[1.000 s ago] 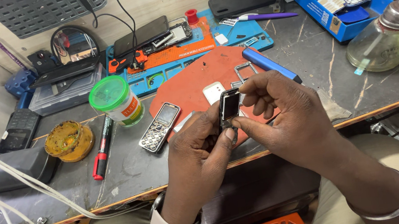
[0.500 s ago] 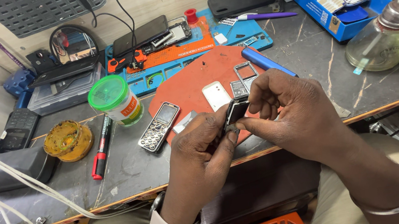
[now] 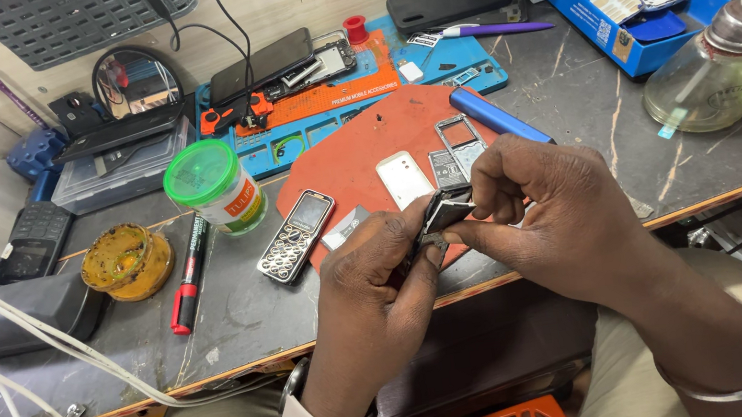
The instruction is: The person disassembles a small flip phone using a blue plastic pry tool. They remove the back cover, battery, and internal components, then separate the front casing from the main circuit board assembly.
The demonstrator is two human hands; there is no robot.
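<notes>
A dark, scuffed workbench (image 3: pixel 569 103) carries an orange mat (image 3: pixel 354 158), keypad phone (image 3: pixel 296 236) and glass bottle (image 3: pixel 710 74).

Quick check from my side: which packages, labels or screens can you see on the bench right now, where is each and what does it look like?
Round tub: left of the red mat, green lid, orange and white label.
Keypad phone: on the mat's left edge, silver, dark screen.
Smartphone: at the back, black, screen dark.
Blue box: back right, open tray of phone parts.
Small black phone part: held between left hand and right hand.
</notes>
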